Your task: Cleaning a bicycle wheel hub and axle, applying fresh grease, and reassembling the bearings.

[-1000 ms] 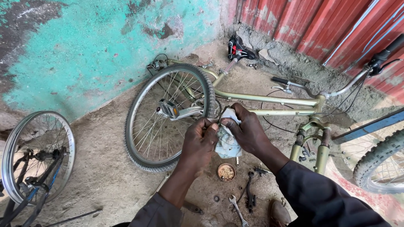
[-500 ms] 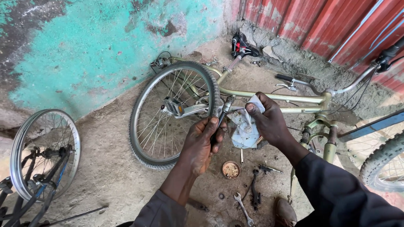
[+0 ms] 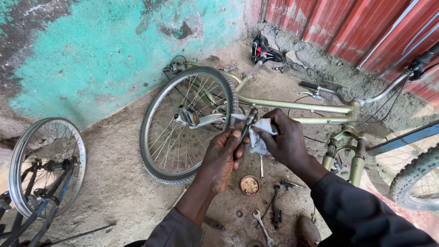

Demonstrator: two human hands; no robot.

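Resting upright in left grip [image 3: 222,153]: axle [image 3: 245,128], rag-wrapped [image 3: 259,137].

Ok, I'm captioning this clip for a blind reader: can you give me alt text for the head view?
Two bare hands work over a dirt floor: the left hand grips a dark metal axle while the right hand wraps a white rag around it. Behind lies an upturned olive bicycle with its rear wheel; wrenches and a small round tin lie below.
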